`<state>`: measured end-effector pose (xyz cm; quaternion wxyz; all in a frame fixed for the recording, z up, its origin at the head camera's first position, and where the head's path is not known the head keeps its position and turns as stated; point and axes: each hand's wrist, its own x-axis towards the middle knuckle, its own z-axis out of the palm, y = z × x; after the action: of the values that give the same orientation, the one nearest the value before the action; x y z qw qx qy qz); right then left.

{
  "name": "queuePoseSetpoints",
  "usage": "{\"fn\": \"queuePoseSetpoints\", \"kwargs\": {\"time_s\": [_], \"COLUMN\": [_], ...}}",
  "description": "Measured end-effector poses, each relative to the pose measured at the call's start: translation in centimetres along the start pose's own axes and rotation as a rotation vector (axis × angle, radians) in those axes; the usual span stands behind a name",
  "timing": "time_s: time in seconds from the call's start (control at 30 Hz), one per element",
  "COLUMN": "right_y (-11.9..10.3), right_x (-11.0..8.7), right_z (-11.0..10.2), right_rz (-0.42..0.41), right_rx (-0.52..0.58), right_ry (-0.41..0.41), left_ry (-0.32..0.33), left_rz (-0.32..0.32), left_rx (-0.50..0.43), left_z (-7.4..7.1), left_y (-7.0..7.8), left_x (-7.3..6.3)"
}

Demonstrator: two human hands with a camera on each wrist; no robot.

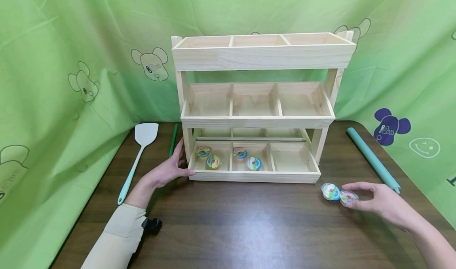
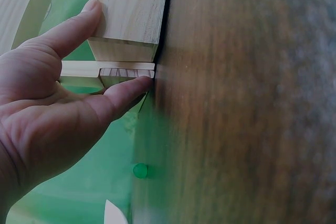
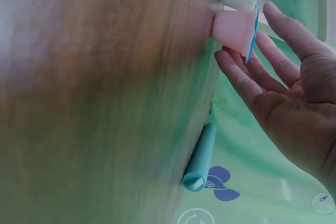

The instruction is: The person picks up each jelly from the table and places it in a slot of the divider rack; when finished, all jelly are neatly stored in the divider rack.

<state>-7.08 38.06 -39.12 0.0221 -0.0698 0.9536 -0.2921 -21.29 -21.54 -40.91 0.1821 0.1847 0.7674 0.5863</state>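
Observation:
A three-tier wooden shelf [image 1: 255, 177] stands on the table. At its lower left corner is my left hand [image 1: 169, 170], thumb against the bottom tray's front and straight fingers along the side post. Farther right, my right hand [image 1: 384, 202] has its thumb and fingers spread around a pink jelly cup [image 3: 233, 31]. In the right wrist view the thumb tip is just above lid level, slightly apart from it, with other fingertips at the cup's side. A whitish jelly cup [image 1: 330, 191] with a blue-rimmed lid touches the pink one; both stand lid up.
In the bottom tray, two jelly cups [image 1: 213, 162] sit in the left compartment and two jelly cups [image 1: 254, 163] in the middle one. A pale blue spatula [image 1: 141, 140] and green stick [image 1: 173, 139] lie left; a turquoise roll [image 1: 372, 158] lies right. A green curtain [image 1: 107, 23] hangs behind.

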Motion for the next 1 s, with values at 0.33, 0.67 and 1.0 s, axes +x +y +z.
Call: {"fn": "queuePoseSetpoints", "kwargs": {"time_s": [0.33,0.67,1.0], "right_y": [0.6,0.4,-0.9], "right_x": [-0.1,0.1,1.1], "right_z": [0.5,0.1,-1.2], "right_rz": [-0.036,0.008,-0.023], "right_rx": [0.009,-0.028,0.004], "right_ry": [-0.010,0.019,0.057], "left_ry": [0.001,0.004,0.004], "left_rz": [-0.015,-0.013,-0.016], "left_rx": [-0.003,0.007,0.012], "left_z": [0.0,0.0,0.1], "left_y": [0.0,0.2,0.2], "left_x": [0.0,0.1,0.1]}}
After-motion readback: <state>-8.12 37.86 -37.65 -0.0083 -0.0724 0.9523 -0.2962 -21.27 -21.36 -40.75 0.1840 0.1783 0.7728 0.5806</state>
